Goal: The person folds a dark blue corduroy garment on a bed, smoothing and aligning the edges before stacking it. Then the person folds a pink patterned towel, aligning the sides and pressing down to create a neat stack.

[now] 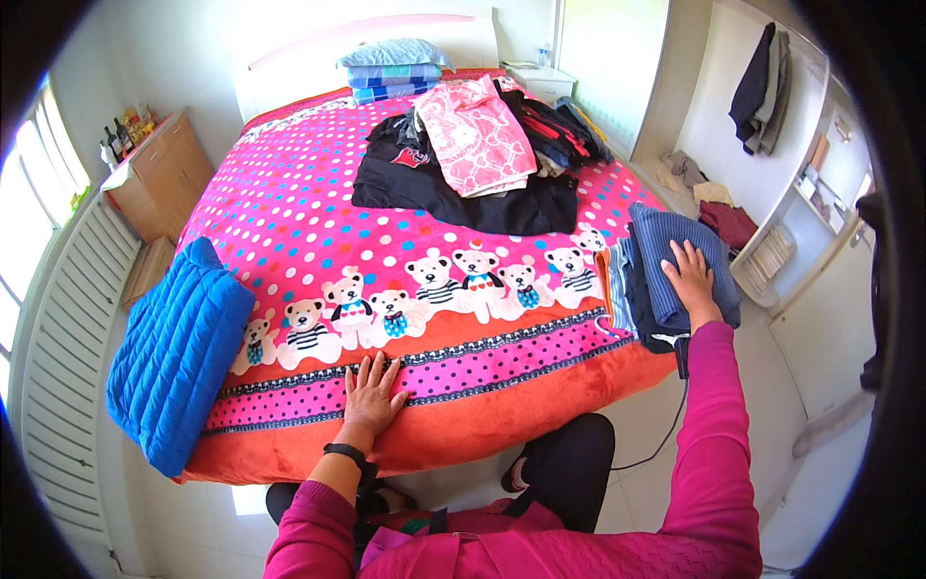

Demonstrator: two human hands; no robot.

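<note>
My left hand [372, 394] lies flat, fingers spread, on the near border of a pink dotted blanket with teddy bears [318, 239] that covers the bed. At the bed's right corner, my right hand [691, 279] rests with fingers apart on a folded blue striped garment [655, 242], the top one of a stack of folded clothes. More folded clothes [615, 286] stand on edge against the stack's left side, with a hanger hook [606, 329] near them. A blue quilted jacket [177, 354], folded, lies at the left corner of the bed.
A pile of black garments [463, 195] with a pink patterned cloth [477, 137] on top lies mid-bed. Beyond are folded checked bedding [394, 83] and a pillow [394, 53]. A wooden cabinet [170, 166] and radiator [76, 362] stand left, an open wardrobe [723, 94] right. A cable [662, 445] hangs at the right.
</note>
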